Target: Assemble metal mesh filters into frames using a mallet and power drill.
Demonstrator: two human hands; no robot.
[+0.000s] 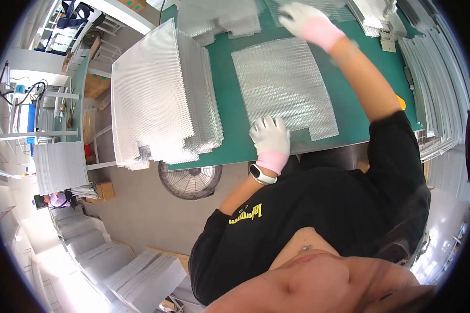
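Note:
A translucent, ribbed plastic sheet (287,83) with a notched near corner lies on the green tabletop in front of me. My left hand (270,138), in a white glove with a pink cuff, rests on its near edge, fingertips apart and slightly bent. Reaching to the far side, my right hand (308,25) wears a matching glove. Its fingers and thumb are apart above another textured sheet (331,9) at the table's back; no held thing shows in it.
To the left stands a tall stack of similar sheets (151,94), with more sheets (219,18) behind it. A metal clamp-like piece (387,41) and a yellow-handled tool (400,102) are at right, beside racked panels (438,83). A floor fan (190,181) is below the table edge.

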